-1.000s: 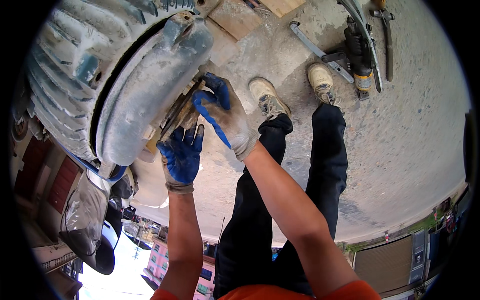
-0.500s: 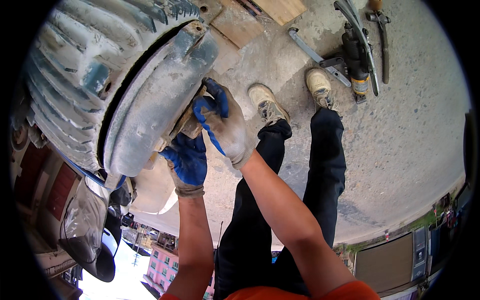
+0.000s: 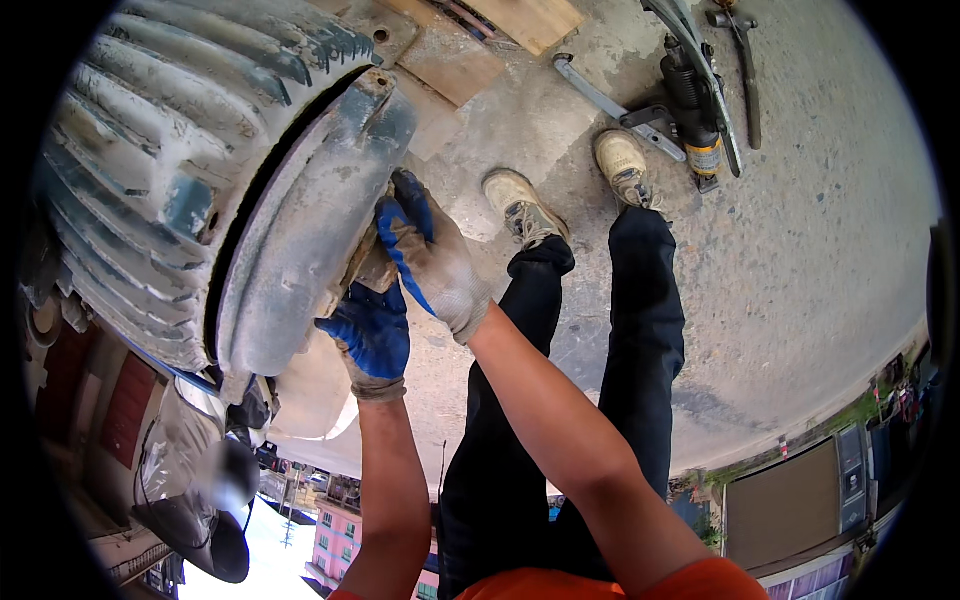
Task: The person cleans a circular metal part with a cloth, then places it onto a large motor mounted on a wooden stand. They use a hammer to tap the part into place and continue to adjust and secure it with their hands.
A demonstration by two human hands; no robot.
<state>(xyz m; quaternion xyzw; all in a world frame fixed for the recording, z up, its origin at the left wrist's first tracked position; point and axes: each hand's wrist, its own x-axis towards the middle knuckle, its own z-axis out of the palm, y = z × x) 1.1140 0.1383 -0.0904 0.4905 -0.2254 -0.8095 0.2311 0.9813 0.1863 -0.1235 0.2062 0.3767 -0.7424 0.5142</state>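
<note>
A large electric motor (image 3: 150,190) with a finned, worn grey-blue housing fills the upper left. Its rounded end cover (image 3: 300,225) stands off from the fins, with a dark curved gap between them. My right hand (image 3: 435,262), in a blue-palmed grey glove, curls its fingers over a rusty brown part (image 3: 372,268) on the outer face of the cover. From below, my left hand (image 3: 368,335), gloved alike, grips the lower end of that part. The fingertips of both hands are partly hidden, and the part's full shape does not show.
On the concrete at the upper right lie a puller-like steel tool (image 3: 690,100) with long arms and a hammer (image 3: 745,75). Wooden boards (image 3: 450,60) lie beyond the motor. My shoes (image 3: 525,205) are close to it. A clear plastic-covered thing (image 3: 185,450) is at the lower left.
The view has shifted slightly, moving the tools and shoes a little up and left in the picture. Both hands keep nearly the same hold on the rusty part.
</note>
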